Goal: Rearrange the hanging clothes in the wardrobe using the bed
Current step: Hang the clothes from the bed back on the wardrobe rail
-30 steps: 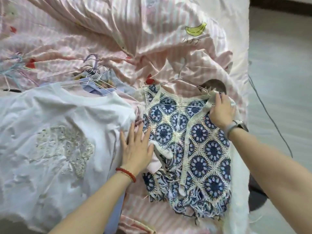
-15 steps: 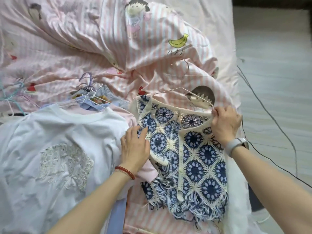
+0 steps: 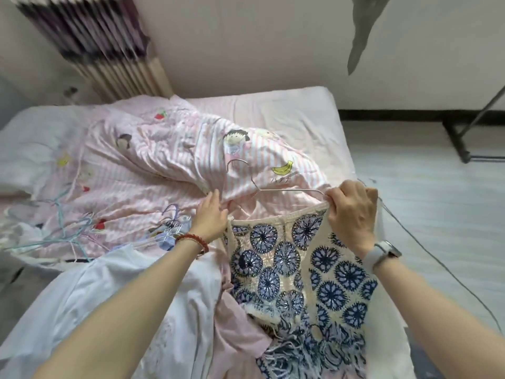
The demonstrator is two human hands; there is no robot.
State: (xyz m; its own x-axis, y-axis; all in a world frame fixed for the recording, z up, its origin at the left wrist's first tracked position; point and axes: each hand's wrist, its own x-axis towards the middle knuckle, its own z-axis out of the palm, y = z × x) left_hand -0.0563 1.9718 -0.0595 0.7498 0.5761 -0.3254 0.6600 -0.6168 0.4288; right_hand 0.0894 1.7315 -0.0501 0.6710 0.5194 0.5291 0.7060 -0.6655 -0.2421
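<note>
A cream and blue crochet top point(image 3: 297, 272) with a fringed hem lies on the bed point(image 3: 287, 113), partly lifted at its upper edge. A thin metal hanger point(image 3: 276, 188) sits at its top, hook pointing up over the quilt. My right hand point(image 3: 352, 212) grips the top's right shoulder together with the hanger's right end. My left hand point(image 3: 211, 217) is at the top's left shoulder; its fingers reach forward, and what they hold is hidden. A white T-shirt point(image 3: 131, 302) lies left of the top, over a pink garment point(image 3: 237, 326).
A pink striped cartoon quilt point(image 3: 169, 165) is bunched across the bed. Several loose hangers point(image 3: 73, 228) and hung clothes point(image 3: 169, 233) lie at the left. A dark cable point(image 3: 426, 250) crosses the floor at the right. A black rack foot point(image 3: 459, 143) stands at the far right.
The view has tilted up, showing the wall and bed head. My right hand raised the top's right shoulder and the hanger. My left hand moved from the top's front to its left shoulder.
</note>
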